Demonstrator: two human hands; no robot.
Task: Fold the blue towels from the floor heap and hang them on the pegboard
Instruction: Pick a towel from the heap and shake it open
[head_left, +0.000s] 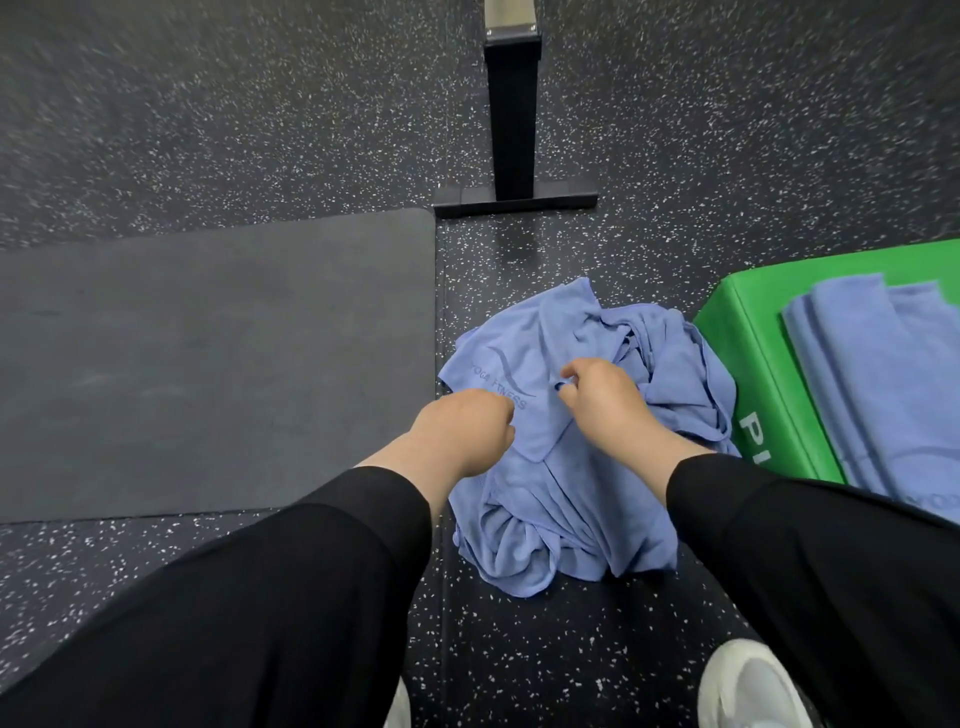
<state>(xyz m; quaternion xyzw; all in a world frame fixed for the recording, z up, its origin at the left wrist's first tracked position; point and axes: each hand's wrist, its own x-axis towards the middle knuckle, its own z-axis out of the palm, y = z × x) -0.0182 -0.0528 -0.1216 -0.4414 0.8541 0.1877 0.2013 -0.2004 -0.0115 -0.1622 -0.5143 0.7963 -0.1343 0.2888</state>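
Black-sleeved arms reach down; the left hand (462, 431) and right hand (597, 400) each pinch the top crumpled blue towel (514, 384), probably to lift it off the heap (566, 519).

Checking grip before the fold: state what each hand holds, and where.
Both the left hand and right hand pinch the top blue towel of the heap along its near edge.

You've got soft matt cloth towels (566, 467), speckled rubbery floor (208, 130), and a glossy green box (748, 332) at three o'clock.
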